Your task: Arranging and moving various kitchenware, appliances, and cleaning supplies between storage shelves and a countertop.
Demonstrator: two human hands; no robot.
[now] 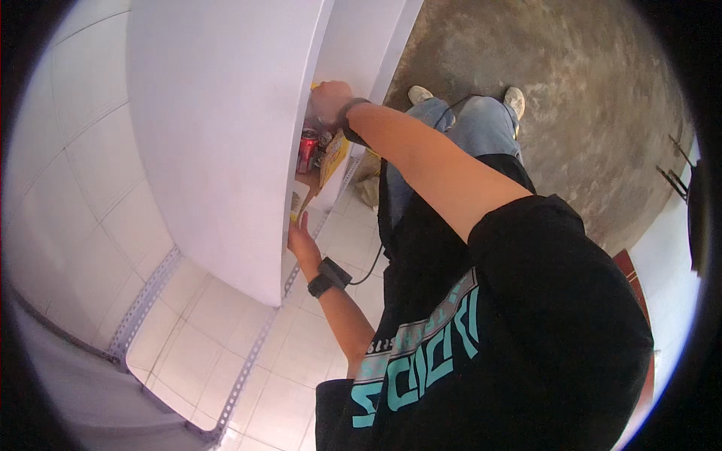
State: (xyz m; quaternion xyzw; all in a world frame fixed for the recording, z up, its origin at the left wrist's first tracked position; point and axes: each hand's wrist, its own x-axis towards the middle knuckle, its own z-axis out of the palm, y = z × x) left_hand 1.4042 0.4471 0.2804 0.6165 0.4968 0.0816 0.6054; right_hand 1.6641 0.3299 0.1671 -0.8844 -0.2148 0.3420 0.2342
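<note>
My left hand (303, 243) grips the near corner of an open cardboard box (334, 160) with yellow printing, its thumb up against the side. A black band and a small black unit with a cable sit on that wrist. My right hand (331, 100), blurred and with curled fingers, is over the far end of the box; a bit of yellow shows beside it, and whether it holds anything cannot be told. A red drink can (307, 151) stands in the box between my hands, with other shiny cans or containers next to it. The white panel hides the rest of the box.
A large white shelf panel (225, 141) rises on the left, with perforated metal uprights (245, 375) below. A tan bag (368, 190) lies on the tiled floor near my legs. Dark metal prongs (671, 183) stick out at the far right.
</note>
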